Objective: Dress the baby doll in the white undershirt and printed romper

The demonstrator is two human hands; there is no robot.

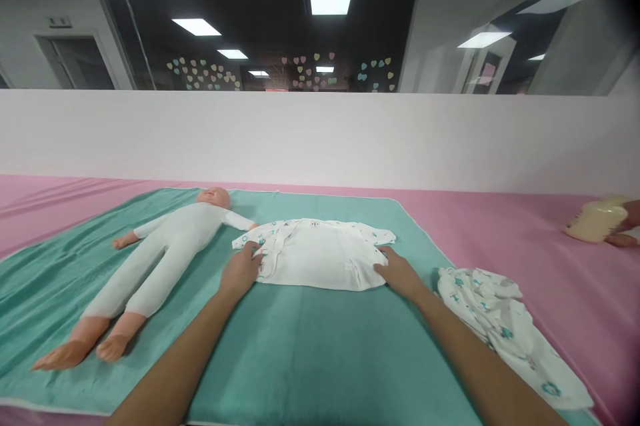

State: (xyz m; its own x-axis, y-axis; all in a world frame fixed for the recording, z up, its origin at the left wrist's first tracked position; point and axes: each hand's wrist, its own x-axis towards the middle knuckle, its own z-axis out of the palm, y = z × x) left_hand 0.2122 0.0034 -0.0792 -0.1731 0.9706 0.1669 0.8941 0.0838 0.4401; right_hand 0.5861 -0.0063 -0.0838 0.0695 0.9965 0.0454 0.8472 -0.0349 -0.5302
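A white baby shirt (320, 256) with small green prints on its sleeves lies spread flat in front of me. My left hand (241, 271) is closed on its left side edge, fingers partly hidden by the cloth. At the opposite edge, my right hand (397, 273) pinches the fabric between thumb and fingers. To the left, a baby doll (173, 236) in a white bodysuit lies on its back, one hand close to the shirt's left sleeve. A crumpled white printed baby garment (505, 326) rests beyond my right forearm.
A green towel (320, 353) lies under these things, over a pink sheet (545, 239). At the far right, a cream bottle (597, 219) lies beside a partly visible hand (631, 216). A low white wall (320, 139) runs along the back, with windows above.
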